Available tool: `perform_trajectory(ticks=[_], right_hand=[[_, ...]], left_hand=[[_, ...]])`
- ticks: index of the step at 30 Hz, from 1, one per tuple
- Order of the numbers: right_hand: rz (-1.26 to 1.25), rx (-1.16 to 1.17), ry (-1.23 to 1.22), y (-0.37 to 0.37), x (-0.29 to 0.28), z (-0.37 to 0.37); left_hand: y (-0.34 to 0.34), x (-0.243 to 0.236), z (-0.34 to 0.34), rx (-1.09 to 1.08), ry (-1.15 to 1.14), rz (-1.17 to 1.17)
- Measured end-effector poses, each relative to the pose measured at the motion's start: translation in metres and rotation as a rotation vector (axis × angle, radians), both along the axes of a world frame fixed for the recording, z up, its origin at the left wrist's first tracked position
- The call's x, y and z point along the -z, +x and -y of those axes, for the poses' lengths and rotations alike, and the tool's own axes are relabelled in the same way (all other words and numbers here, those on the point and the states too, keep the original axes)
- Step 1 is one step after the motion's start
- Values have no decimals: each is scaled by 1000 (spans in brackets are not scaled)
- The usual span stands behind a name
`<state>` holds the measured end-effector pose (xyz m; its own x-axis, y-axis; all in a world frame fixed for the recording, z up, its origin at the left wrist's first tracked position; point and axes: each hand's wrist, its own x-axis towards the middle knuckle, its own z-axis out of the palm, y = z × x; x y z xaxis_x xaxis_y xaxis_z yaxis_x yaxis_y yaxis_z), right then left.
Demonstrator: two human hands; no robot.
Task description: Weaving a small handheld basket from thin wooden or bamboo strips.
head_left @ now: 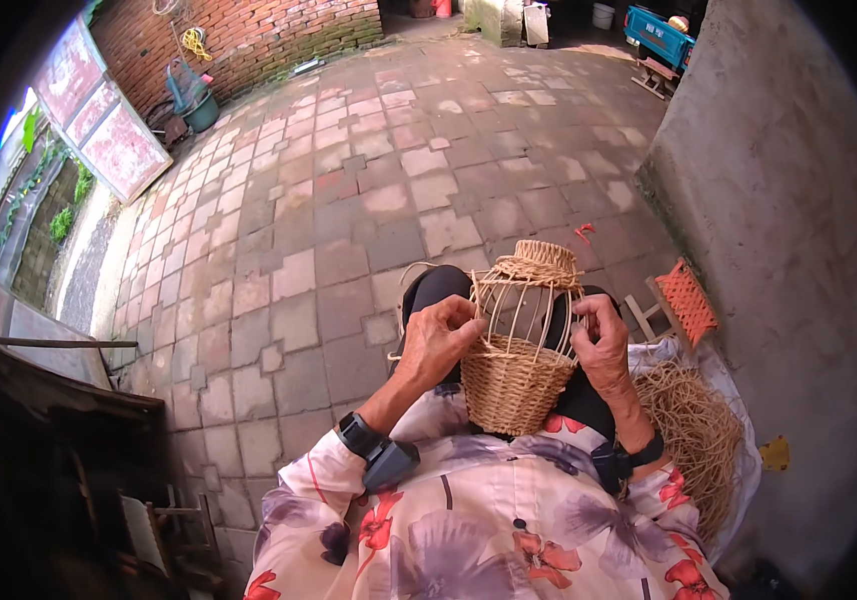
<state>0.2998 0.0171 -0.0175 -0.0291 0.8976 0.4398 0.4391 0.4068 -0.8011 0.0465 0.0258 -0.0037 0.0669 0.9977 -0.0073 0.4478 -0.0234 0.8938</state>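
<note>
A tan wicker basket (516, 385) rests on my lap between my knees. Its near part is densely woven, bare upright strands span the middle, and a woven collar forms the narrower far end. On the left side, my left hand (435, 345) pinches at the strands just above the dense weave. My right hand (603, 348) is closed at the right side, thumb and fingers together on the strands there. Both hands' fingertips are partly hidden. A loose strand (413, 268) curves out past my left knee.
To my right, a heap of weaving strands (693, 435) lies on a white sheet (743, 450), beside a small stool with an orange woven seat (686, 305). A grey wall (778, 200) rises at the right. Dark wooden furniture (163, 530) stands at lower left; paving (338, 210) stretches ahead.
</note>
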Motion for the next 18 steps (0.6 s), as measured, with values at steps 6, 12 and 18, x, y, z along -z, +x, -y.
perform_trajectory(ticks=[6, 12, 18], right_hand=[[-43, -47, -19, 2, 4, -5], [-122, -8, -107, 11, 22, -15], [7, 179, -43, -17, -17, -10]], left_hand=[[11, 12, -2, -31, 344, -292], [11, 2, 6, 35, -148, 599], [2, 6, 10, 67, -329, 964]])
